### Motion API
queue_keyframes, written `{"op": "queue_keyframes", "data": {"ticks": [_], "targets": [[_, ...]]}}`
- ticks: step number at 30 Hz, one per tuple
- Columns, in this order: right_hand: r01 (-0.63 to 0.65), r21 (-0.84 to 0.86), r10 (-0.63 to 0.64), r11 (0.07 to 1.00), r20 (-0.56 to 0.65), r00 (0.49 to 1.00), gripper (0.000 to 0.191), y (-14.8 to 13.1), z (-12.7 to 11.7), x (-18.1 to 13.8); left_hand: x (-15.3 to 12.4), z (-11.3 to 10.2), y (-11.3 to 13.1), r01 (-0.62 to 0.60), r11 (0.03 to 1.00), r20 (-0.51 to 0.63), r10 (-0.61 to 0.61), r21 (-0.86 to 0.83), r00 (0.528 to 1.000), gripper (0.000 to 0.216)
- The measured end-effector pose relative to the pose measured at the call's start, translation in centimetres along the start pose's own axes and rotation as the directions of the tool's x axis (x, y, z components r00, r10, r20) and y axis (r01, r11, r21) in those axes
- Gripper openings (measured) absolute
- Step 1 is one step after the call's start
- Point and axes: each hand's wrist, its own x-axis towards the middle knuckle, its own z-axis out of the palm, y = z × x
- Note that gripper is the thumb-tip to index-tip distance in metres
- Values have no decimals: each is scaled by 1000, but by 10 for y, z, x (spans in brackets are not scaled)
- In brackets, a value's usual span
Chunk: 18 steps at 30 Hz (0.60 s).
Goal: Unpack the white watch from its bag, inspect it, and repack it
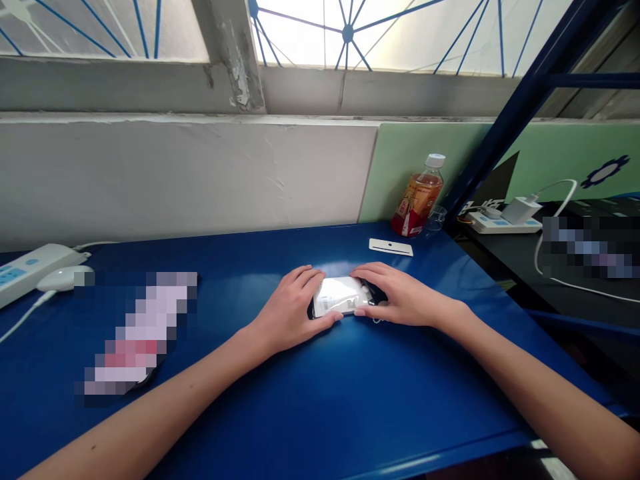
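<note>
A flat white rectangular packet with dark edges (340,296) is laid near the middle of the glossy blue metal table (325,400), its long axis running left to right. Its ends are grasped by the left hand (290,310) and right hand (400,298).

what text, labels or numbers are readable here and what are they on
Nothing here reads clearly.
Label on the bottle: white marks on red, too small.
Print on the white packet held by the left hand and right hand: blurred.
Mark on the white card: blue, no legible words.
Sign on the green board: a blue gear, no words.
</note>
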Motion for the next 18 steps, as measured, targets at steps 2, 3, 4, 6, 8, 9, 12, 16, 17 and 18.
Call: {"op": "queue_keyframes", "data": {"ticks": [2, 3, 4, 6, 8, 9, 12, 16, 17, 18], "targets": [[3, 7, -3, 1000, -17, 1000, 56, -1, 1, 0, 0, 1, 0, 0, 1000, 2, 0, 3, 1000, 62], [2, 9, -1, 1000, -32, 999, 53, -1, 2, 1, 0, 1, -1, -1, 1000, 3, 1, 5, 1000, 62], [-1, 8, 1, 1000, -47, 999, 50, -1, 3, 1, 0, 1, -1, -3, 1000, 3, 3, 8, 1000, 62], [-7, -4, 6, 1000, -76, 997, 46, -2, 6, 1, 0, 1, -1, -8, 1000, 4, 8, 10, 1000, 62], [-11, -21, 9, 1000, -92, 996, 43, -2, 8, 2, 1, 1, -1, -12, 1000, 6, 12, 9, 1000, 60], [-13, -27, 10, 1000, -97, 995, 41, -3, 9, 2, 1, 1, -1, -14, 1000, 6, 14, 6, 1000, 59], [-16, -31, 12, 999, -105, 994, 35, -3, 10, 3, 1, 0, 1, -11, 1000, 14, 11, -5, 1000, 56], [16, -34, -19, 999, -103, 995, 33, -3, 11, 3, 2, -2, 3, -5, 1000, 31, 5, 4, 1000, 55], [30, -40, -33, 999, -95, 995, 33, -2, 11, 3, 2, -3, 3, -5, 1000, 35, 5, 8, 999, 55], [43, -46, -47, 998, -84, 995, 34, -2, 11, 3, 2, -3, 3, -6, 1000, 37, 5, 11, 999, 54]]}}
